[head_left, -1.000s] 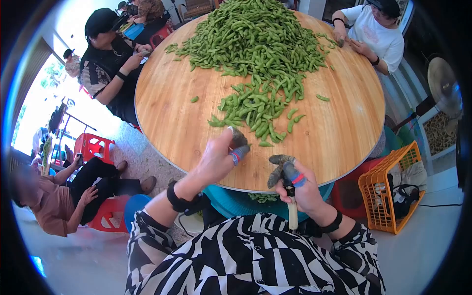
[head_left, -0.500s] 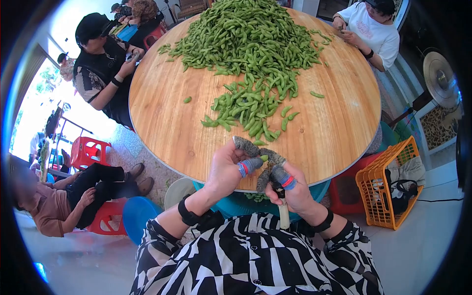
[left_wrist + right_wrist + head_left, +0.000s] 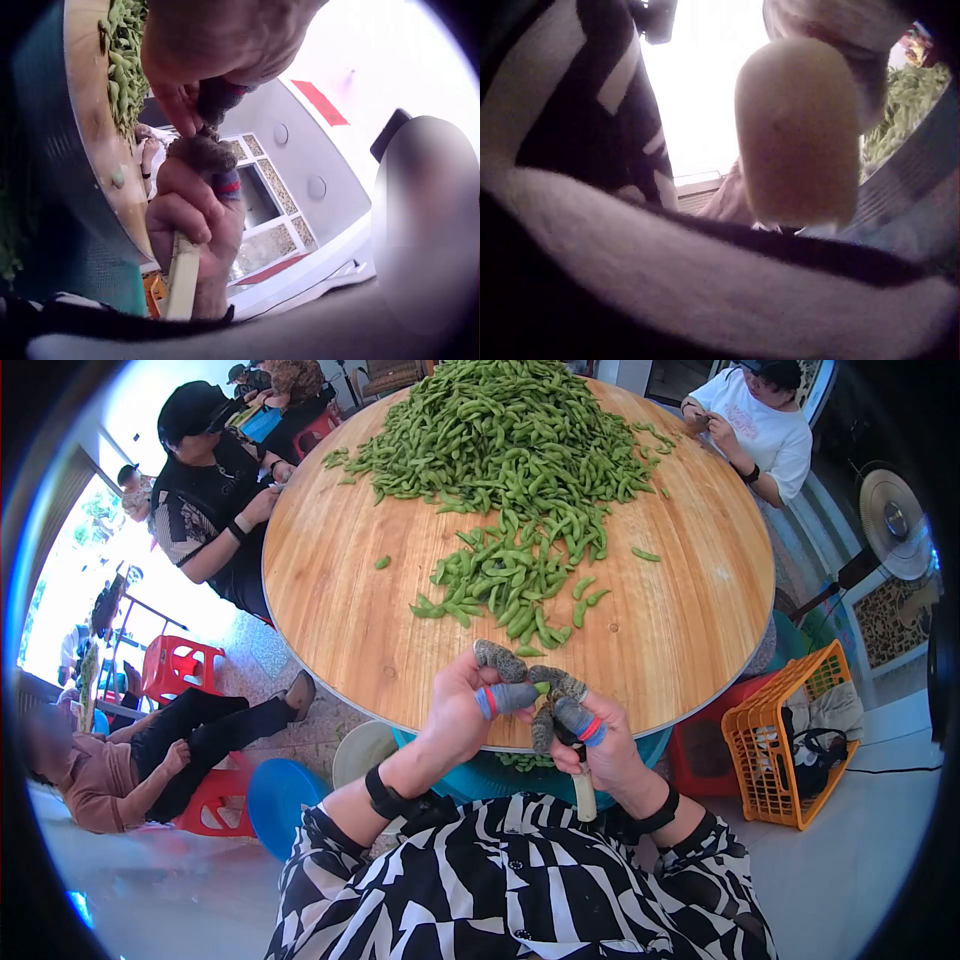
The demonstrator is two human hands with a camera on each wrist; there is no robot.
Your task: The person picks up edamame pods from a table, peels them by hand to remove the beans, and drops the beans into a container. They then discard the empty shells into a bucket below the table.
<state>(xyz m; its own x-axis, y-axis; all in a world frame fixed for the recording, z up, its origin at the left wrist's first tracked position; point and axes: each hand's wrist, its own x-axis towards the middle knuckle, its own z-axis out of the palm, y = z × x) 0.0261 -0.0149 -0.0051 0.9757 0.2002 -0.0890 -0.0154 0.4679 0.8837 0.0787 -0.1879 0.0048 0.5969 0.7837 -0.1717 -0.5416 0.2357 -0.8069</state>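
In the head view my left hand (image 3: 455,712) and right hand (image 3: 603,748) meet at the table's near edge. Grey sleeves with coloured bands cover thumbs and forefingers. Between the fingertips shows a bit of green soybean pod (image 3: 541,687), pinched by my left thumb and forefinger; the rest is hidden. My right hand grips a tool with a pale handle (image 3: 584,796), which points down towards my body; its working end is hidden by the fingers. The left wrist view has this handle (image 3: 182,279) below the curled fingers. Its blunt end (image 3: 799,135) fills the right wrist view's middle.
A big heap of soybean pods (image 3: 510,435) covers the far part of the round wooden table (image 3: 340,580), with a smaller pile nearer me. Under the near edge is a teal basin (image 3: 470,768). An orange crate (image 3: 790,730) stands right. Other people sit around.
My left hand has come from beside the near pile back towards me and right, to the right hand. A green pod now shows between them. The right hand keeps the tool.
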